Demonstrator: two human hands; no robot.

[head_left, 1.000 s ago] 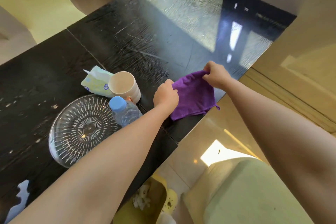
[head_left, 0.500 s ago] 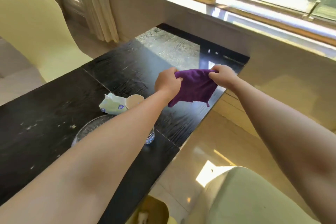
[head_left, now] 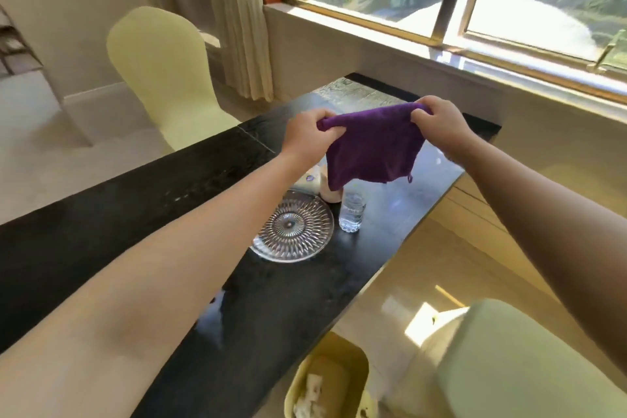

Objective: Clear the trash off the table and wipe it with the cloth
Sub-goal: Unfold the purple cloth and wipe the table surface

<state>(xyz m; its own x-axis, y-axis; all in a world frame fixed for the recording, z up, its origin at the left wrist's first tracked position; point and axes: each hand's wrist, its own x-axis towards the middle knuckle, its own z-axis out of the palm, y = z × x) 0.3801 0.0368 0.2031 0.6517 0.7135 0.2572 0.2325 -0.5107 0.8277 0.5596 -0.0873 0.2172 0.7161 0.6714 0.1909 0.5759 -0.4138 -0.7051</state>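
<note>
A purple cloth [head_left: 373, 146] hangs in the air above the black table [head_left: 142, 200], stretched between my hands. My left hand [head_left: 307, 136] pinches its left top corner and my right hand [head_left: 437, 122] pinches the right top corner. Below the cloth stand a small clear water bottle [head_left: 352, 214] and a paper cup [head_left: 330, 192], both partly hidden by the cloth. A tissue pack [head_left: 310, 180] lies behind my left wrist. A yellow trash bin [head_left: 353, 363] with crumpled paper inside sits on the floor by the table's near edge.
A clear cut-glass plate [head_left: 293, 231] lies on the table beside the bottle. Pale yellow chairs stand at the far left [head_left: 159, 71] and the near right [head_left: 526, 366]. A window sill [head_left: 441, 44] and curtain [head_left: 237, 17] run behind the table's far end.
Both hands have lifted the purple cloth off the table's edge and spread it out in the air. The view has tilted up toward the window.
</note>
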